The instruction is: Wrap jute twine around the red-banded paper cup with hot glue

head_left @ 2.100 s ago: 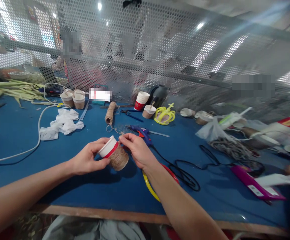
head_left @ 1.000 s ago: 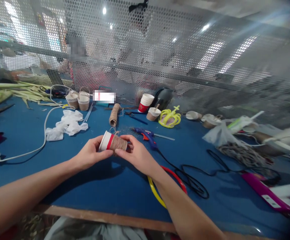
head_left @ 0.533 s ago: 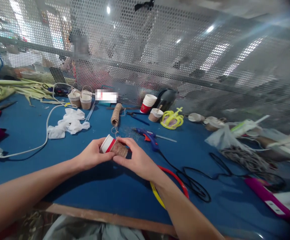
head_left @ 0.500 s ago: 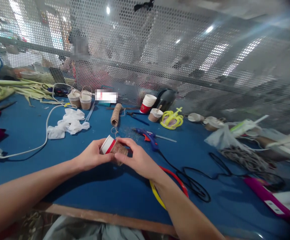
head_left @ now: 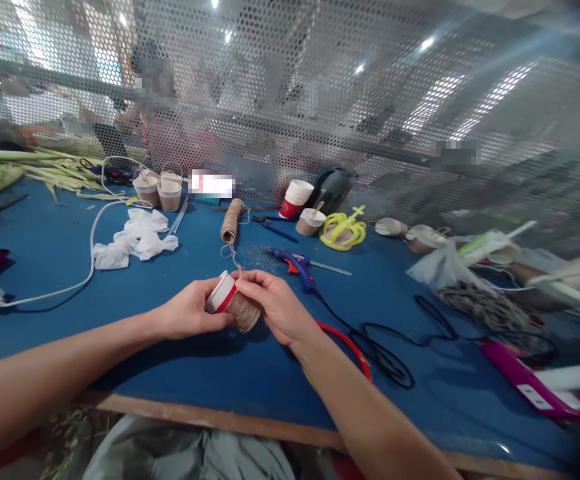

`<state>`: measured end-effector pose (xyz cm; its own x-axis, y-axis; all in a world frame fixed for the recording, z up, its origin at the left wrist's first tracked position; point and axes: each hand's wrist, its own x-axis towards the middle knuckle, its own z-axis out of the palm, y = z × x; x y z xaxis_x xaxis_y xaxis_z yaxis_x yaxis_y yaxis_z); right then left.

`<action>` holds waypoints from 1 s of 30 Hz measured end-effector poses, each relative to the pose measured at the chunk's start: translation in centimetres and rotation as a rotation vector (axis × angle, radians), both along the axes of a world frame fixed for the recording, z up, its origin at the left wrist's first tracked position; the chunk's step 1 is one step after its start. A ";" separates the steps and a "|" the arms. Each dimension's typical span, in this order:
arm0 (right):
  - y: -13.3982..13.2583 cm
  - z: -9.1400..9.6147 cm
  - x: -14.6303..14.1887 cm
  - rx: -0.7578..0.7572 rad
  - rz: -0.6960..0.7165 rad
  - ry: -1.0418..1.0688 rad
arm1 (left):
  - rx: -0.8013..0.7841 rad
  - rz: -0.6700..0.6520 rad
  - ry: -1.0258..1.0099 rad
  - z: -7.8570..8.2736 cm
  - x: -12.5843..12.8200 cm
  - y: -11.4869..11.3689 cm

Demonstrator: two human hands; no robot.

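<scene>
A white and red paper cup (head_left: 223, 291) lies tilted between my hands, its lower part wound with brown twine (head_left: 245, 311). My left hand (head_left: 190, 311) grips the cup around its rim end. With thumb and fingers pinched, my right hand (head_left: 273, 300) holds the twine against the cup's wound side. From there the strand runs up to a spool of twine (head_left: 232, 221) lying on the table. To the right of the spool, a blue glue gun (head_left: 295, 263) rests on its side with a glue stick in its back.
White crumpled plastic (head_left: 137, 240) lies left. Twine-wrapped cups (head_left: 170, 191), stacked paper cups (head_left: 297, 199), pliers (head_left: 276, 228) and a yellow crown-shaped piece (head_left: 343, 230) stand along the back, before a perforated metal screen (head_left: 270, 87). A black cord (head_left: 385, 360) and purple power strip (head_left: 533, 387) lie right.
My right hand has shifted its hold from around the wound part to a pinch on the twine near the red band. The cup has turned slightly, baring more of the winding.
</scene>
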<state>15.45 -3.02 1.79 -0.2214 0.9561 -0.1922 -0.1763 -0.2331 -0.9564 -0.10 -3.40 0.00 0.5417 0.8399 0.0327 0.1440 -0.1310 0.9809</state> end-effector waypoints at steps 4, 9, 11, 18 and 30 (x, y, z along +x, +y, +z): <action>0.0 0.0 0.0 0.038 -0.010 -0.018 | 0.001 0.013 0.004 0.2 0.0 0.0; 0.0 -0.1 -0.1 0.042 -0.005 -0.036 | 0.020 0.004 -0.013 0.5 0.0 -0.2; 0.0 -0.2 -0.1 0.052 -0.004 -0.051 | 0.005 -0.002 -0.037 0.5 -0.1 -0.2; 0.0 -0.5 0.0 0.145 0.010 -0.122 | -0.083 0.038 -0.151 -0.1 -0.1 0.0; 0.3 0.0 0.1 0.112 0.043 -0.186 | -0.169 0.023 -0.205 -0.4 0.1 0.0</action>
